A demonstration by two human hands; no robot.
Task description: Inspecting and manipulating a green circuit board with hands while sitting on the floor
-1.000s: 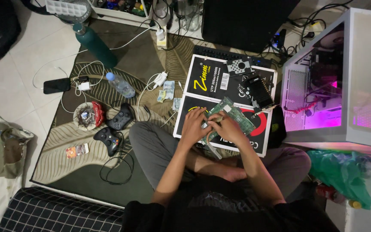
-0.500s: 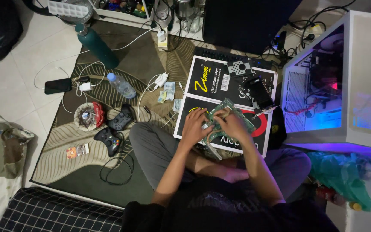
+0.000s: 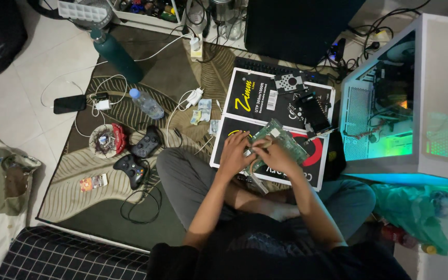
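Person sits cross-legged on rug. Left hand and right hand meet over green circuit board, fingers of both curled onto its near edge, grasping it. Board rests on black printed box, extending just beyond fingertips (small part pinched between fingers too tiny to identify). Two black game controllers lie well left of left fingers. Lit white computer case stands right of right fingers.

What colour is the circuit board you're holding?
Green, with a pale square part on top; the circuit board shows in the head view.
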